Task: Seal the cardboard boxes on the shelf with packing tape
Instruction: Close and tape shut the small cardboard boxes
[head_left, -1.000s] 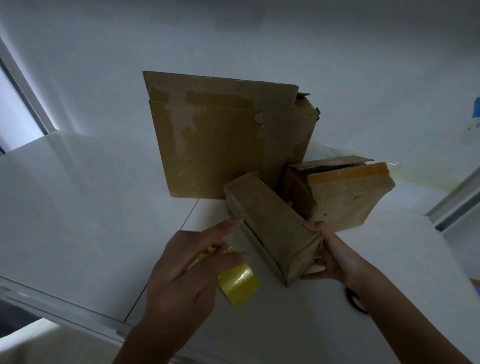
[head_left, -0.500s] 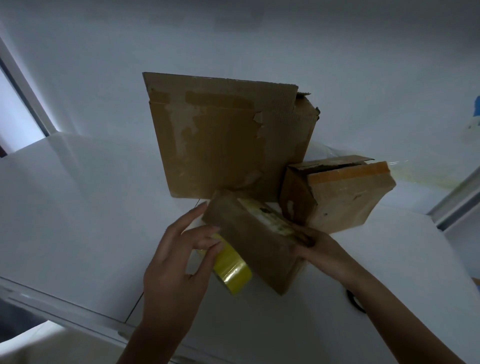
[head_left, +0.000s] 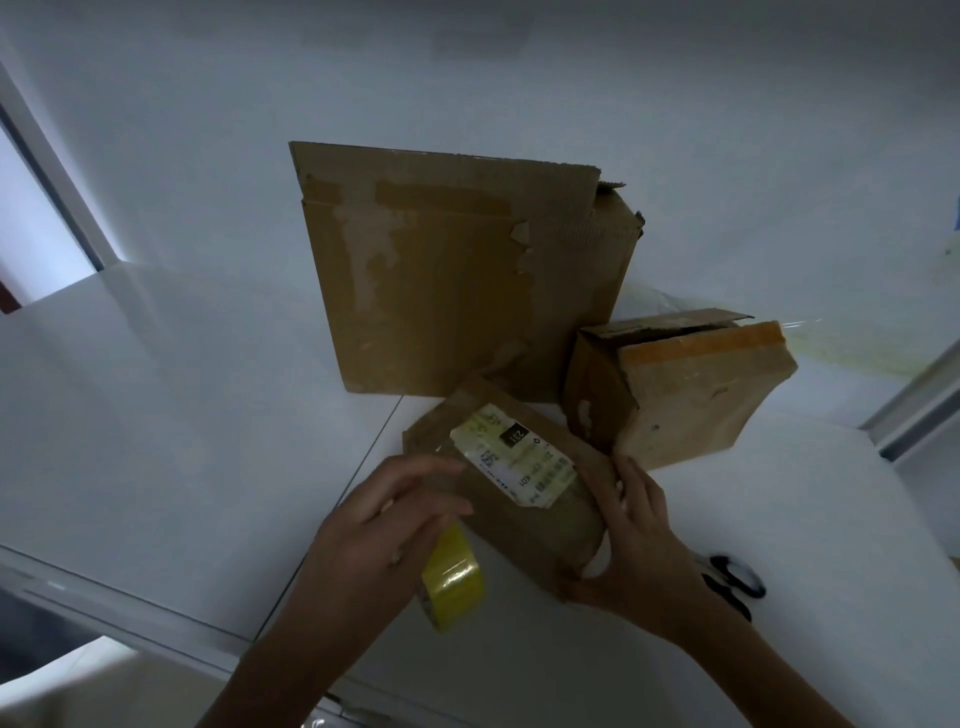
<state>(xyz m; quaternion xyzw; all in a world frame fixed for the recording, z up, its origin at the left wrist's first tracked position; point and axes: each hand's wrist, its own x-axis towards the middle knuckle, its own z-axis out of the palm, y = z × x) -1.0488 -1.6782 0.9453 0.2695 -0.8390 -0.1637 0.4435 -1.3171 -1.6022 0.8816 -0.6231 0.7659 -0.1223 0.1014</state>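
Your right hand (head_left: 639, 540) curled round the near end of the small box (head_left: 519, 488), which lay tilted between both hands. Your left hand (head_left: 374, 530) held the tape roll (head_left: 452, 582), fingertips touching the box. It looked light and stiff, best held by its edges.

The shelf (head_left: 156, 395) was open across left of frame, wide room beside my left hand (head_left: 374, 535) holding the tape roll (head_left: 452, 587). A big upright box (head_left: 447, 291) blocked upper centre; an open box (head_left: 691, 400) closed off the right, just beside the small box (head_left: 519, 504) my right hand (head_left: 634, 545) gripped. The scissors (head_left: 732, 577) lay lower right behind that wrist.
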